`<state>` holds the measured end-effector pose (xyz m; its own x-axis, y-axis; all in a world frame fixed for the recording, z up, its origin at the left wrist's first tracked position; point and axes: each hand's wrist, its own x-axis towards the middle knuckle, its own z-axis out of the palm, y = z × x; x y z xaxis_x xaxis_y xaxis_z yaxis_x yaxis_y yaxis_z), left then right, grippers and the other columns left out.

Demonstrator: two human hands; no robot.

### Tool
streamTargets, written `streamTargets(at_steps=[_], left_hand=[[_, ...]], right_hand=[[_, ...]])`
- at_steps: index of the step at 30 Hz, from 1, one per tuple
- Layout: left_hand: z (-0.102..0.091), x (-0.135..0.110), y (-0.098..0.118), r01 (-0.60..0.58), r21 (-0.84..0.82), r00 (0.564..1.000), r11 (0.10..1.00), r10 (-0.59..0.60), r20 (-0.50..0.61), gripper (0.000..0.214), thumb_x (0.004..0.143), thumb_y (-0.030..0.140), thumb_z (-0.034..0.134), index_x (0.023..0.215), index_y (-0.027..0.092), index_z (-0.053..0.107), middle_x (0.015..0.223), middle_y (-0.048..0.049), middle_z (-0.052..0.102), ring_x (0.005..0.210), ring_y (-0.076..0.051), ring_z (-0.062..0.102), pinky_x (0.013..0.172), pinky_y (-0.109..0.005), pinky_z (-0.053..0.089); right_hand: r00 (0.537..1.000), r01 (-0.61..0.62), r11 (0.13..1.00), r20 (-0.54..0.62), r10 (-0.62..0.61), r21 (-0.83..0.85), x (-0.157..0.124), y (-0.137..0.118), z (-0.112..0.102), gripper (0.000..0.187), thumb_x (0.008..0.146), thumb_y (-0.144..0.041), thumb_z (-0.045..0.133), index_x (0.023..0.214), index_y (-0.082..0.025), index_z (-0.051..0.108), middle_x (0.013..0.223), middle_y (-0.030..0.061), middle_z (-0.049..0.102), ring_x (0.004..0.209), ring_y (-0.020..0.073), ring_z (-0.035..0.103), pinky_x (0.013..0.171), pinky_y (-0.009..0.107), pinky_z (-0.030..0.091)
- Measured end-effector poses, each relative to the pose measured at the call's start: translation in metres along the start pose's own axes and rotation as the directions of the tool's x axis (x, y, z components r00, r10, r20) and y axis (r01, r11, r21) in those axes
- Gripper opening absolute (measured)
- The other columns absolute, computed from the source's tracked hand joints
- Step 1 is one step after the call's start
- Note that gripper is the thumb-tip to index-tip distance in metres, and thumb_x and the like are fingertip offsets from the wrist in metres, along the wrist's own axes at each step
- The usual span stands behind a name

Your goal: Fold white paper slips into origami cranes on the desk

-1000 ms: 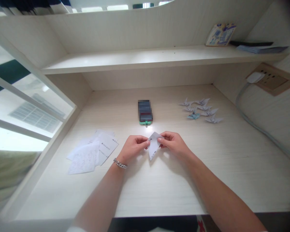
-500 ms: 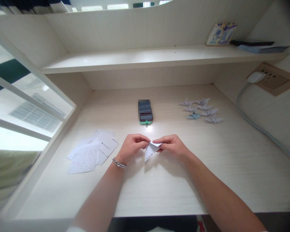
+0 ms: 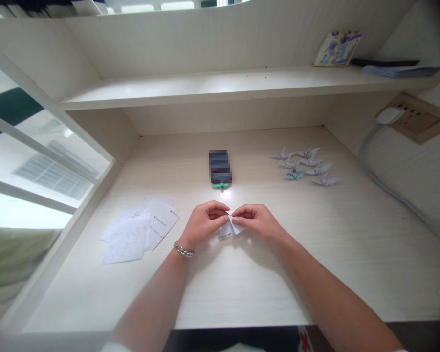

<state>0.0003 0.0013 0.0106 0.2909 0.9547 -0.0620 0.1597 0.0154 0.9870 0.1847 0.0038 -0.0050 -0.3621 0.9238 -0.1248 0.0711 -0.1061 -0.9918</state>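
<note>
A small white folded paper (image 3: 228, 230) lies low over the pale wooden desk (image 3: 315, 254), pinched between both hands. My left hand (image 3: 204, 222), with a silver bracelet at the wrist, grips its left side with closed fingers. My right hand (image 3: 255, 220) pinches its right side, thumb and fingers pressed together. Most of the paper is hidden by the fingers.
Loose printed paper sheets (image 3: 139, 230) lie to the left. A blurred phone in a green case (image 3: 220, 169) rests behind the hands. Several folded paper cranes (image 3: 306, 165) sit at the back right. A wall socket with plug (image 3: 388, 115) and cable is on the right; a shelf (image 3: 205, 90) runs above.
The paper was held upright with its point hanging down; it has been brought lower and folded flatter between the fingers. Both hands have dropped slightly toward the desk.
</note>
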Motion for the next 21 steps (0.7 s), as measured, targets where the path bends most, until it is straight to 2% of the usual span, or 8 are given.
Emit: streamTargets(at_steps=[9, 12, 17, 21], left_hand=[[0.0016, 0.0023, -0.0038, -0.024, 0.014, 1.000, 1.000, 0.024, -0.010, 0.016, 0.075, 0.020, 0.058, 0.088, 0.014, 0.065, 0.086, -0.0071, 0.067, 0.077, -0.016, 0.063, 0.068, -0.025, 0.050], [0.0017, 0.0021, -0.0031, -0.008, 0.015, 1.000, 1.000, 0.009, -0.008, 0.019, 0.075, 0.024, 0.059, 0.090, 0.014, 0.065, 0.085, -0.0077, 0.067, 0.075, -0.016, 0.063, 0.065, -0.025, 0.051], [0.0019, 0.0008, -0.0032, -0.052, 0.029, 0.999, 0.998, 0.052, -0.002, 0.022, 0.074, 0.030, 0.063, 0.088, 0.013, 0.065, 0.088, -0.0089, 0.068, 0.079, -0.017, 0.063, 0.070, -0.027, 0.051], [0.0021, 0.0010, -0.0053, -0.045, 0.054, 0.999, 0.998, 0.046, -0.014, 0.022, 0.076, 0.032, 0.061, 0.088, 0.014, 0.064, 0.087, -0.0087, 0.068, 0.078, -0.017, 0.063, 0.070, -0.027, 0.050]], right_hand=[[0.999, -0.035, 0.999, -0.016, 0.035, 0.013, -0.0014, -0.0008, 0.0002, 0.025, 0.069, -0.031, 0.066, 0.085, -0.013, 0.069, 0.074, 0.0059, 0.068, 0.067, 0.0168, 0.062, 0.060, 0.028, 0.048], [0.998, -0.063, 0.998, -0.012, 0.064, 0.023, -0.0019, -0.0015, 0.0013, 0.024, 0.070, -0.031, 0.065, 0.085, -0.013, 0.069, 0.074, 0.0061, 0.067, 0.068, 0.0170, 0.062, 0.059, 0.028, 0.049], [0.997, -0.082, 0.997, -0.003, 0.082, 0.011, -0.0027, -0.0039, 0.0025, 0.026, 0.071, -0.033, 0.064, 0.086, -0.013, 0.069, 0.075, 0.0062, 0.067, 0.069, 0.0173, 0.062, 0.058, 0.027, 0.050], [0.994, -0.112, 0.992, 0.009, 0.112, 0.065, -0.0022, -0.0022, 0.0035, 0.027, 0.068, -0.032, 0.067, 0.087, -0.013, 0.069, 0.075, 0.0062, 0.067, 0.070, 0.0175, 0.062, 0.060, 0.029, 0.050]])
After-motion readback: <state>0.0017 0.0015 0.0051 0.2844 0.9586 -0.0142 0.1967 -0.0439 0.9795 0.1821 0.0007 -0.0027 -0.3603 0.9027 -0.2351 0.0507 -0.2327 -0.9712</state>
